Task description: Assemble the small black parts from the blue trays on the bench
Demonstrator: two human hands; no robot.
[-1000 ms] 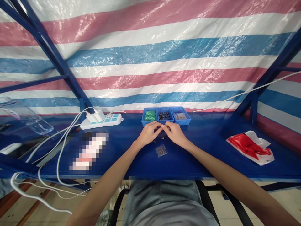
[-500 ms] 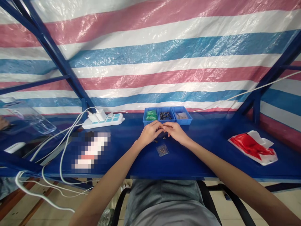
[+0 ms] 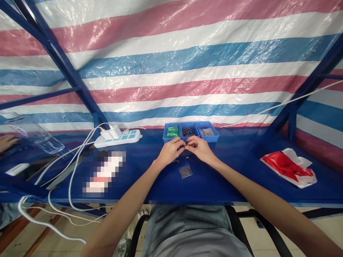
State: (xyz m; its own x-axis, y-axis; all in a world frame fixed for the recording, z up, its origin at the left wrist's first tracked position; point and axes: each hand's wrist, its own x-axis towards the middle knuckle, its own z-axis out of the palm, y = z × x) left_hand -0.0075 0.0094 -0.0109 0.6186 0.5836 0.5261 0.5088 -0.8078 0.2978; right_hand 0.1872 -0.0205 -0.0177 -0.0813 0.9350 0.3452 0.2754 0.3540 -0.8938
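Fingertips of the left hand and right hand meet, pinching one small dark part between them. Both sets of fingers are bent and drawn together; I can't tell which has the firmer grip. The part sits up between the tips, raised a bit off the desk; its long axis is too small to read from here.

Key relation: a loose brass piece lies on the desk just on the wearer's side of the fingertips, a touch nearer the right hand. A darker bit is by the left hand, just under its palm edge. Closer to the wearer again, about midway between the two forearms, a see-through bag lies flat, brass pins inside at a slant. Neither hand touches it.

Beyond the fingers: a row of three joined blue bins. Left one, green packets; middle, dark small parts; right, pale bagged stuff.

Farther out left: white power strip with plugs and cables, pixelated patch, water bottle, someone else's hand. Far right: red-and-white packet. Striped sheet behind.
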